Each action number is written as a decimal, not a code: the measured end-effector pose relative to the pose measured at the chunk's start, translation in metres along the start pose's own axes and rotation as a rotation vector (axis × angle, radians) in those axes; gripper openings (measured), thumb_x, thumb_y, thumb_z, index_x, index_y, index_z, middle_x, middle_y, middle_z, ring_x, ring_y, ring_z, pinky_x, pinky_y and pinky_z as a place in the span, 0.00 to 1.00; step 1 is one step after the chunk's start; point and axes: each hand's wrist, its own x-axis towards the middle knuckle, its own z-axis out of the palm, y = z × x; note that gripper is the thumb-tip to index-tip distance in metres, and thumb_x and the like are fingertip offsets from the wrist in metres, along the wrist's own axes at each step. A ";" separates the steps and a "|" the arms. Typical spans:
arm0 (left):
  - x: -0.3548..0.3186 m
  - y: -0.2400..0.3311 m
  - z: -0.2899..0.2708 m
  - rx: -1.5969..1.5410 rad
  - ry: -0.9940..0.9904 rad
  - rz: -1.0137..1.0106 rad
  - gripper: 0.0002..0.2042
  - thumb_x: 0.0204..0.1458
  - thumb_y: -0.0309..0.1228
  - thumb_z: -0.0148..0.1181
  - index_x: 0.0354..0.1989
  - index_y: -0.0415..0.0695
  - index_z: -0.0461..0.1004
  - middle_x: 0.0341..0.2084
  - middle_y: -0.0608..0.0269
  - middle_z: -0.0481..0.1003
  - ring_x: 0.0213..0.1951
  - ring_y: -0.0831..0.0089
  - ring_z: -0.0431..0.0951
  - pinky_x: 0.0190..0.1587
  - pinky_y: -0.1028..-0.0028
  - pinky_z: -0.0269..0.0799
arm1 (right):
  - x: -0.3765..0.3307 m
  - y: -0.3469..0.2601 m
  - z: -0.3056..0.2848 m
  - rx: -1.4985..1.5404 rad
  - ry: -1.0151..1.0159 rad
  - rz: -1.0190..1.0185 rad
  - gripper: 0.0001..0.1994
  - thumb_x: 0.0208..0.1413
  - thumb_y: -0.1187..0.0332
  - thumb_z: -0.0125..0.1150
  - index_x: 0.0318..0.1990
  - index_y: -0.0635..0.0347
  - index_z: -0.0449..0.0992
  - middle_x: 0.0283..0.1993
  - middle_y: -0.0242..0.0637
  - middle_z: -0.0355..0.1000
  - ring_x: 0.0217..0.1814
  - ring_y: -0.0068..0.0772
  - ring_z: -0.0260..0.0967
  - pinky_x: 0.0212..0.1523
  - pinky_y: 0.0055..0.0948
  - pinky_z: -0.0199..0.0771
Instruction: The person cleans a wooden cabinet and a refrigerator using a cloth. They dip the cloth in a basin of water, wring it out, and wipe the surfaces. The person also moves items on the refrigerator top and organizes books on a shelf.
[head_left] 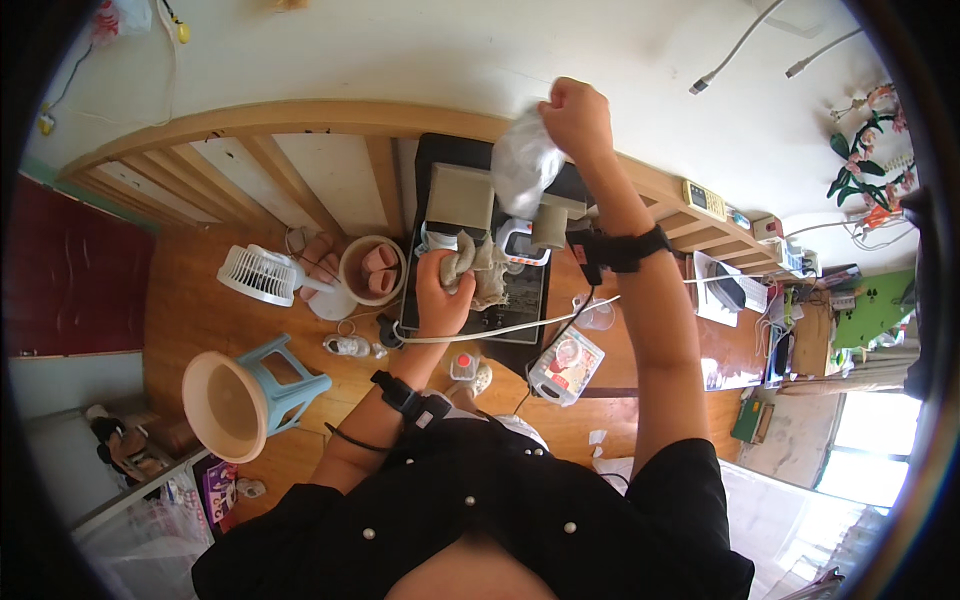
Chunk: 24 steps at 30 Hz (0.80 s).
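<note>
My left hand (443, 303) is closed round a crumpled grey-beige cloth (489, 272), low over a black-topped stand (515, 318). Raised at the far side, my right hand (580, 118) makes a fist on the top of a pale, translucent plastic bag (525, 165), which hangs down from it, slightly blurred. Beyond the cloth stands a grey-beige box-shaped thing (461, 196). Beside the bag's lower end are a beige cylinder-shaped part (550, 226) and a small white device (514, 240) with a dark front. What lies under the cloth is hidden.
A wooden rail (270, 113) runs along the wall behind the stand. To the left are a white fan (262, 275), a bucket with pink slippers (350, 272), and a blue stool (290, 380) by a peach basin (218, 405). A white cable (490, 331) crosses in front.
</note>
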 end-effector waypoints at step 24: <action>-0.001 0.008 0.013 -0.052 -0.095 -0.005 0.12 0.50 0.25 0.66 0.41 0.37 0.72 0.38 0.56 0.70 0.40 0.63 0.73 0.47 0.69 0.68 | -0.050 -0.023 0.016 -0.256 -0.039 -0.177 0.35 0.41 0.64 0.78 0.58 0.46 0.65 0.51 0.41 0.64 0.44 0.50 0.75 0.39 0.46 0.77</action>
